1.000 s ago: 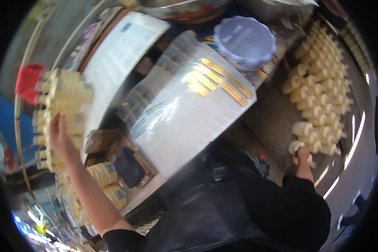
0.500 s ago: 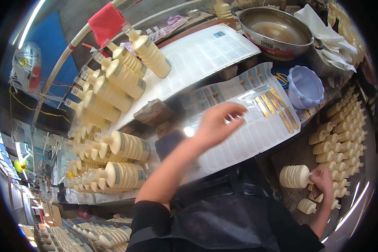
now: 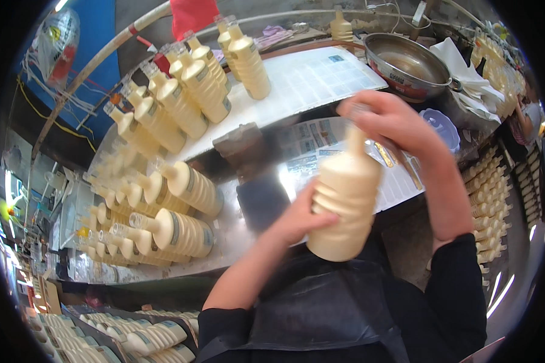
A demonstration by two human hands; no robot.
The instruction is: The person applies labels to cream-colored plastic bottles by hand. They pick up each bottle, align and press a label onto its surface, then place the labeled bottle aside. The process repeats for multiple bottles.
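A cream, ribbed bottle stands nearly upright in front of my body, its neck tilted slightly right. My left hand grips the lower left side, thumb across the ribs. At the top, my right hand is closed around the neck and partly hides the mouth. No label shows on the side facing me. Behind the bottle lies a sheet of clear labels on the metal bench, partly covered by the bottle and my right arm. Gold strips on that sheet show beside my right wrist.
Labelled cream bottles crowd the bench at left, with more on the raised white board. A dark pad lies left of the bottle. A metal basin and a lavender bucket stand at back right. Cream bottles fill the floor at right.
My right hand has brought the bottle up from the floor at right to in front of my body. My left hand, formerly empty over the label sheet, now grips its side. The view has shifted.
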